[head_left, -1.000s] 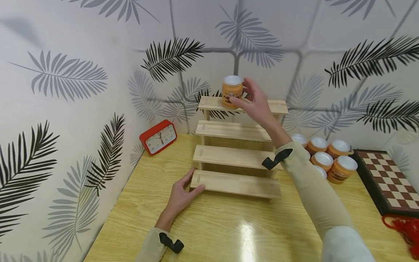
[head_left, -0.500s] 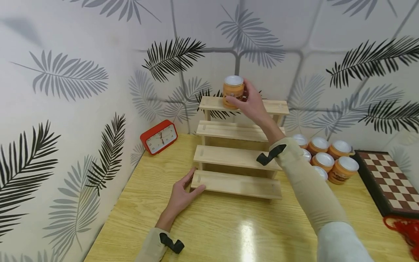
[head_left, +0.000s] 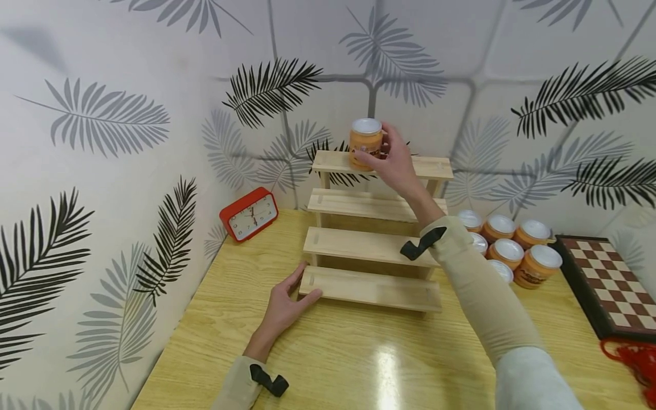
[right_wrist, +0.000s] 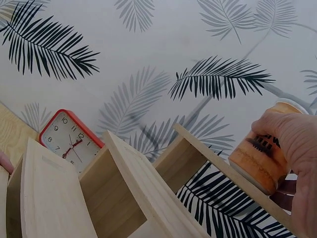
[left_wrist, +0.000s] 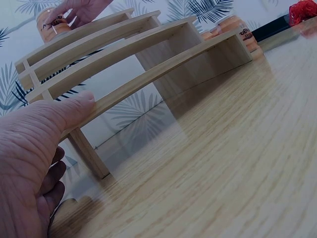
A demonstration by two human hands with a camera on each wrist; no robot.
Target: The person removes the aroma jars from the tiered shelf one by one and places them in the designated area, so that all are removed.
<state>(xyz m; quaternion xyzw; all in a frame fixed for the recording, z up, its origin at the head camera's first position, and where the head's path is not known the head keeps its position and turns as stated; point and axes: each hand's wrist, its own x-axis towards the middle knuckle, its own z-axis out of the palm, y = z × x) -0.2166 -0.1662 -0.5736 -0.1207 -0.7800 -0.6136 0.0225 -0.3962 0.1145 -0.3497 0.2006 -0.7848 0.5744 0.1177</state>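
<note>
An orange jar [head_left: 365, 136] with a whitish lid stands on the top step of a pale wooden four-step rack [head_left: 369, 247]. My right hand [head_left: 398, 165] grips it from the right, thumb across the front and fingers round the far side. In the right wrist view the jar [right_wrist: 262, 153] shows dark lettering, partly covered by the thumb. At the rack's lower left corner, my left hand [head_left: 284, 304] holds the end of the bottom step. Its thumb lies along the front edge of that step in the left wrist view, with the other fingers behind the rack's end.
Several matching jars [head_left: 535, 265] stand grouped on the table [head_left: 328, 353] right of the rack, partly hidden by the right sleeve. Beyond them lies a chessboard [head_left: 615, 285] with a red tasselled cord [head_left: 635, 364]. A red clock [head_left: 249, 214] sits left. A leaf-patterned wall rises close behind.
My right hand has closed in round the jar, its fingers now against the far side, and the forearm has shifted slightly left. The left hand has stayed at the rack's corner.
</note>
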